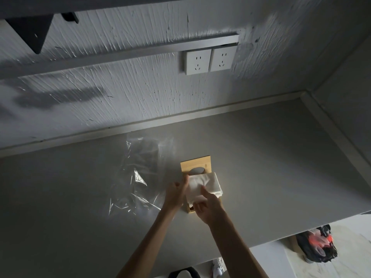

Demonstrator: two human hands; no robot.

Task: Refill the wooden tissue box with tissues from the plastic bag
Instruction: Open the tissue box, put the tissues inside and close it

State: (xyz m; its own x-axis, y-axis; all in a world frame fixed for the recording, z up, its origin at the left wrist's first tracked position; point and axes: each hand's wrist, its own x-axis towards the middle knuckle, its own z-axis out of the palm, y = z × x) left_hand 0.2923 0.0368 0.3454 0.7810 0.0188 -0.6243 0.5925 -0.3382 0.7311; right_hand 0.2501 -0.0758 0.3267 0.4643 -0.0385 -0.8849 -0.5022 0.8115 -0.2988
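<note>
Now both hands work at the wooden box (190,209), which sits on the grey counter (271,157) with its lid (195,165) lying just beyond. The tissue stack (204,184) lies across the open top, overhanging to the right. The left hand (176,194) presses its fingers on the stack's left edge; the right hand (208,207) curls round the near edge. The empty plastic bag (140,173) lies left. Pushing straight down looks like what remains.

White tissues (202,185) (tan box (195,164))
</note>
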